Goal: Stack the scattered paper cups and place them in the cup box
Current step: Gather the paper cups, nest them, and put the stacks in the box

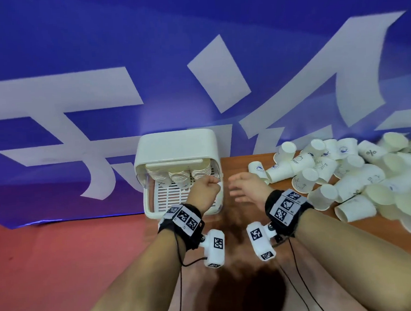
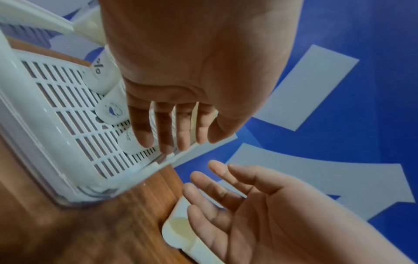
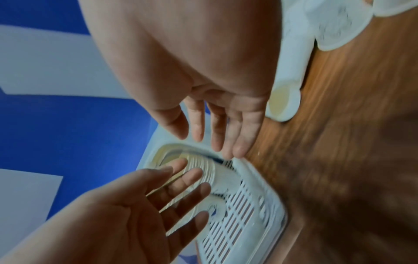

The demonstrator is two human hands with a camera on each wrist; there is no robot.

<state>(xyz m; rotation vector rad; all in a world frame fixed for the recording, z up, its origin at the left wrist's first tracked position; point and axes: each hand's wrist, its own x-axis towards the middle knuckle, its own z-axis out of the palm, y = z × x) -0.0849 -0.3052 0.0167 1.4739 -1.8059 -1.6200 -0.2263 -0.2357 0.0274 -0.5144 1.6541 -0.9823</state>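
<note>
Both forearms fill the head view's foreground. Behind them a blue banner [image 1: 97, 53] backs the table [image 1: 234, 163]. Loose cups [image 1: 359, 177] crowd its right side, some cut off. Stacked cups [image 1: 178, 175] lie in the box [image 1: 175, 145] (lid half hiding them). Left hand [image 1: 205, 187] over the box looks fisted there; wrist views show fingers [image 2: 162, 128] spread, empty. Right hand [image 1: 246, 185] is beside the box, spread, empty.

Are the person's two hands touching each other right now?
Apart. The left wrist view shows a clear gap between the left hand and the right hand, with the blue backdrop visible between their fingers.
</note>
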